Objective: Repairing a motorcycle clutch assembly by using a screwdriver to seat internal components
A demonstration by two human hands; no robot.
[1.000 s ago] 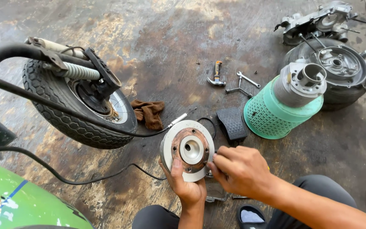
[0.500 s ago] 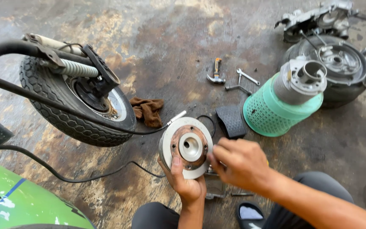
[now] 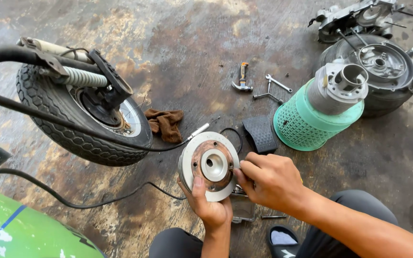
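Little has shifted since the earlier frames: the round metal disc [image 3: 210, 165] is still held at lower centre of the frame, raised slightly. It is gripped from below by the left hand [image 3: 210, 204], thumb pressed on its face. The right hand [image 3: 269, 179] is curled, fingertips pinched against the disc's right rim. A tyre [image 3: 80, 119] lies at left, a green basket [image 3: 311, 122] at right on the floor.

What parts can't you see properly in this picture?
Head view only:
- Right hand fingertips: tucked behind the round metal disc rim, so what they pinch is hidden.
- Small tools under the hands: mostly covered by the left hand and wrist.
- Green scooter body: cut off by the bottom-left edge.
- Engine casing: cut off by the top edge.
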